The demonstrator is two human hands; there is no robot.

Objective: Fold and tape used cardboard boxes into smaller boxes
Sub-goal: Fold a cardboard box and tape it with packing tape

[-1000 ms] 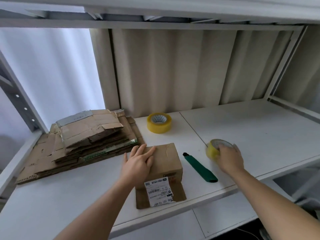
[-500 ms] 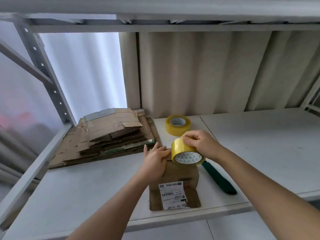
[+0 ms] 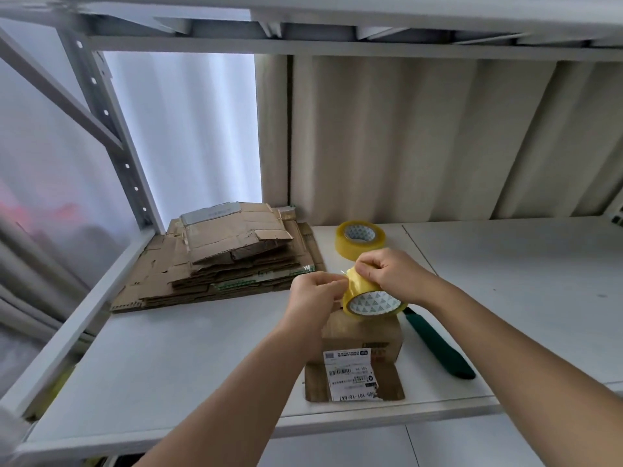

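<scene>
Far left of frame: grey metal rack upright (image 3: 101,106) with holes, frosted translucent sheet behind it. Left of centre, a stack of flattened brown cardboard boxes (image 3: 229,254) lay on the white shelf (image 3: 168,358), pushed toward the back; top piece had a strip of grey tape.

Centre of frame: left hand (image 3: 315,298) was up over the shelf, fingers curled, pinching the loose end of the tape at the roll's upper left edge. Exactly how much tape was peeled, cannot tell. Just right of it, the right hand (image 3: 387,273) gripped the yellow roll of clear packing tape (image 3: 372,298) from above, fingers curled round the rim, the white patterned core facing the camera. Roll sat directly above the small folded brown cardboard box (image 3: 364,335), at lower centre near the shelf's front edge; whether it touched the box, cannot tell. Box had one flap lying flat toward the camera with a white printed shipping label (image 3: 350,372) stuck across it.

Behind the hands, upper centre of the shelf: second yellow tape roll (image 3: 360,239) lying flat, apart from everything. Right of the box: dark green utility knife (image 3: 438,345) lying diagonally on the shelf, just beside the box. Beige ribbed panel (image 3: 438,136) across the back.
</scene>
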